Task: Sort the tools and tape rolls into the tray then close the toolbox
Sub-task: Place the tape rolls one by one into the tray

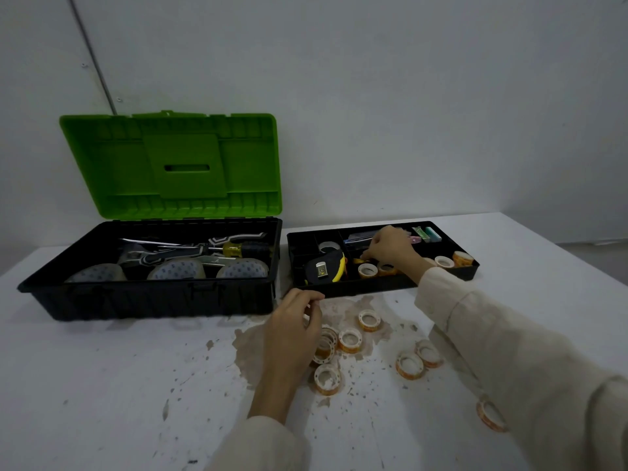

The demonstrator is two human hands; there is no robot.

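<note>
- Toolbox [153, 300]: black base on the left of the white worktop [102, 385], green lid [170, 164] standing open against the wall.
- Inside the base: three large clear tape rolls [176, 269] along the front wall, and behind them a yellow-handled screwdriver [238, 249] among other hand tools I cannot make out in the dim light.
- Tray [356, 287]: black and divided, on the worktop just right of the toolbox, almost touching it.
- Tray contents: a black-and-yellow tape measure [326, 268] front left, and small orange-edged tape rolls [367, 270] in the front compartment to its right. More of these rolls lie at the tray's right end, and small coloured blocks [426, 234] sit at the back right.
- Right hand [390, 248]: reaches into the middle of the tray with its fingers curled downward and the tips close to a small yellow item. I cannot tell whether it has hold of anything.
- Left hand [292, 328]: above the worktop at the tray's front left corner, with fingers bent and thumb near the forefinger. I cannot tell whether anything is held.
- Loose small rolls [350, 339]: scattered on the worktop in front of the tray, several just beside the left hand. One roll [491, 414] lies apart, by the right sleeve [509, 334].
- A brownish stain [248, 338] with speckles marks the worktop under and around the loose rolls.
</note>
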